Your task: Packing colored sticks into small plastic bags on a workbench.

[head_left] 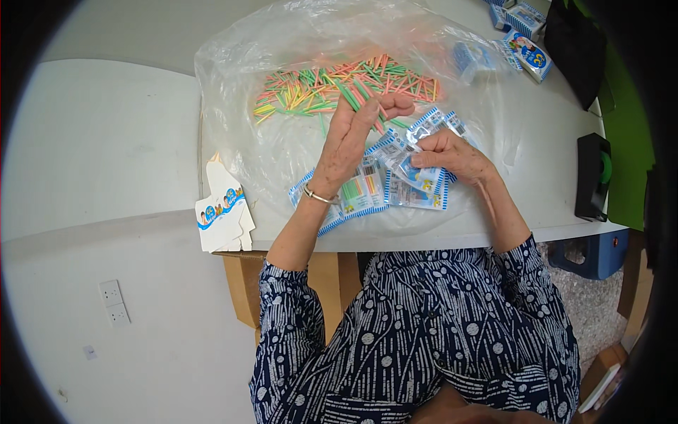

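My left hand (351, 134), with a bangle at its wrist, is closed on several thin green and pink sticks (362, 99). Below it on the table lie clear packets with blue-striped edges (361, 191), some with coloured sticks inside. Between the thumb and fingers of my right hand (455, 157) is one such clear packet (406, 164), tilted over the others. Whether that packet's mouth is open, I cannot tell. Just beyond my hands, a loose heap of pink, green and yellow sticks (402, 79) rests on a large clear plastic sheet (240, 53).
At the table's left edge sits a stack of flat white-and-blue cartons (224, 212). Small blue-and-white boxes (528, 55) stand at the far right. A black tape dispenser (590, 177) with green tape is at the right edge. A blue stool (597, 256) is below.
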`<act>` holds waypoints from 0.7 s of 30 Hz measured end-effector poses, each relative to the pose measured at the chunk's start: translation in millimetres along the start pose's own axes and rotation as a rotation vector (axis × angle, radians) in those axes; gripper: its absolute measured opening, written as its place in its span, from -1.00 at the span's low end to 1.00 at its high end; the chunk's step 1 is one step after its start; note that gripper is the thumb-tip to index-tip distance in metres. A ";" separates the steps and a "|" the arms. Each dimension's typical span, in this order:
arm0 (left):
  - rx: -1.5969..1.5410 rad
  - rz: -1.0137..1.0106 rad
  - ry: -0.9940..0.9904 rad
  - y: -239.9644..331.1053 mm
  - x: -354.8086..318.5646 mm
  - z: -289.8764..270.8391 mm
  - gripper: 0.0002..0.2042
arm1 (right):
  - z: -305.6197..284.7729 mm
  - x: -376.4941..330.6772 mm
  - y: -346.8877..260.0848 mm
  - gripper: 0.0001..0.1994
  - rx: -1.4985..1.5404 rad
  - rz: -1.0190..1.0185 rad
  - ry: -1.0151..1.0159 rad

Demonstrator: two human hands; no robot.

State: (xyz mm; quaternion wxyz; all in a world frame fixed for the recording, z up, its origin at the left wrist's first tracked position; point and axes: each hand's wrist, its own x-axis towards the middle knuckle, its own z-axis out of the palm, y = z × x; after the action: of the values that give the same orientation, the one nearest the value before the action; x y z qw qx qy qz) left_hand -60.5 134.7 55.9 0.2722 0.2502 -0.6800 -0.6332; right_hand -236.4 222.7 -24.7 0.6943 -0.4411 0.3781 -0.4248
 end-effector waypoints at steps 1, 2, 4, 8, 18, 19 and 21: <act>-0.014 0.050 -0.007 -2.1 1.5 -1.1 -0.70 | -1.4 0.8 4.3 -0.78 0.060 0.000 -0.005; -0.014 0.050 -0.010 -0.2 1.5 0.7 -0.70 | -2.8 1.4 6.2 -0.80 0.122 -0.003 -0.008; -0.005 0.020 -0.007 5.6 -0.3 5.8 -0.73 | -2.9 -0.6 3.6 -0.80 0.141 0.002 0.006; -0.070 0.079 0.051 -6.2 -6.6 7.9 -0.68 | 1.9 0.3 4.9 -0.79 0.183 -0.008 0.043; -0.079 0.115 0.043 -6.5 -11.0 8.9 -0.75 | 0.0 0.3 5.1 -0.81 0.108 -0.019 0.029; -0.087 0.072 0.033 -7.4 -12.2 9.5 -0.75 | -0.5 1.0 5.2 -0.81 0.095 -0.034 0.010; -0.103 0.064 0.035 -4.8 -12.0 11.6 -0.74 | -1.6 -0.1 5.5 -0.81 0.082 -0.047 -0.002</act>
State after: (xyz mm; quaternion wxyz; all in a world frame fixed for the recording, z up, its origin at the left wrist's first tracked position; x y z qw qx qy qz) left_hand -59.8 151.0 49.9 0.3165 0.2252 -0.6493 -0.6538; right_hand -236.4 223.7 -30.4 0.7019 -0.4215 0.3492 -0.4557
